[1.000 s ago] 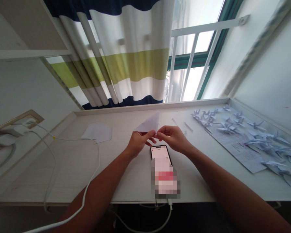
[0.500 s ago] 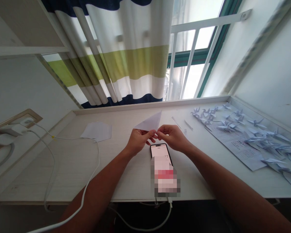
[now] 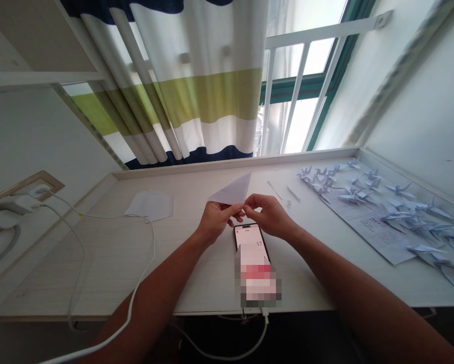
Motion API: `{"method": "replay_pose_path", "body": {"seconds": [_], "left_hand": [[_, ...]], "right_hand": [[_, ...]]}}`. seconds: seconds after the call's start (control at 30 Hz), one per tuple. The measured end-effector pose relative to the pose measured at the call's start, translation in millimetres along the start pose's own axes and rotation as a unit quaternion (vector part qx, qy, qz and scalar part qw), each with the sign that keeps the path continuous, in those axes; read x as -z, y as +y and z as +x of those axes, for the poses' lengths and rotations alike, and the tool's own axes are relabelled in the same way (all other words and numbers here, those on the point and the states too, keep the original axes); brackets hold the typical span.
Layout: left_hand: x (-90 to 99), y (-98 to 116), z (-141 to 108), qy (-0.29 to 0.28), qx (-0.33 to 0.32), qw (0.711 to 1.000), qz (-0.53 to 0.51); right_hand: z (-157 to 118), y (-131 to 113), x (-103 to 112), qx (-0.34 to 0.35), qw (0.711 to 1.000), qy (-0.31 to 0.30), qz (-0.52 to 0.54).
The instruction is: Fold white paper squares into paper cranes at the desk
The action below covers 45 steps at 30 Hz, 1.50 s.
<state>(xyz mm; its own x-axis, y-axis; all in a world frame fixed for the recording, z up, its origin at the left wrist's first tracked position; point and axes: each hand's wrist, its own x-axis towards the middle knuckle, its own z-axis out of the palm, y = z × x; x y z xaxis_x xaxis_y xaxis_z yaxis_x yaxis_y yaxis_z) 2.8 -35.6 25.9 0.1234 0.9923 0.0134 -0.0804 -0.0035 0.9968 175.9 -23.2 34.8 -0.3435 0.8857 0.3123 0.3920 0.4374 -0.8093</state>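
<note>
A white paper folded into a triangle (image 3: 232,191) stands up from between my hands, above the desk. My left hand (image 3: 217,220) grips its lower edge, and my right hand (image 3: 268,216) pinches the same paper near its lower corner, fingertips close to my left fingers. Just below my hands, a black smartphone (image 3: 247,237) lies on the desk, its lower half hidden by a pixelated blur. Another white paper sheet (image 3: 151,205) lies flat on the desk to the left.
Several folded paper cranes (image 3: 354,196) sit on a printed sheet (image 3: 363,227) at the desk's right. Thin paper strips (image 3: 293,194) lie beyond my right hand. A white charging cable (image 3: 98,216) runs across the desk's left side, over my left forearm, from a wall socket (image 3: 16,205).
The view has tilted slightly, so the desk sits a little higher in the picture. The paper's tip has turned a little to the right, and both hands still hold it.
</note>
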Motion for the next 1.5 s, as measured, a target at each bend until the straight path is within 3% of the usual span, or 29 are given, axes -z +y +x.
{"method": "replay_pose_path", "body": {"seconds": [0.33,0.7,1.0,1.33,1.5], "left_hand": [[-1.0,-5.7,3.1,-0.012,0.019,0.997,-0.079],[1.3,-1.7,-0.3,-0.035,0.022,0.997,-0.071],[1.7,-1.0,-1.7,-0.047,0.016,0.995,-0.088],[-5.3,-4.2,-0.6,0.038,-0.024,0.995,-0.086],[-4.0,-4.4,-1.2,0.049,-0.017,0.995,-0.083]], "right_hand": [[-0.8,1.2,-2.8,0.039,0.998,0.025,-0.05],[-1.8,-4.6,4.0,0.019,0.998,0.023,0.055],[-2.8,-5.1,3.3,0.019,0.998,0.029,0.046],[-3.7,-8.0,-0.8,0.031,0.999,0.026,0.029],[-4.6,-8.3,-2.7,0.04,0.999,0.034,0.008]]}}
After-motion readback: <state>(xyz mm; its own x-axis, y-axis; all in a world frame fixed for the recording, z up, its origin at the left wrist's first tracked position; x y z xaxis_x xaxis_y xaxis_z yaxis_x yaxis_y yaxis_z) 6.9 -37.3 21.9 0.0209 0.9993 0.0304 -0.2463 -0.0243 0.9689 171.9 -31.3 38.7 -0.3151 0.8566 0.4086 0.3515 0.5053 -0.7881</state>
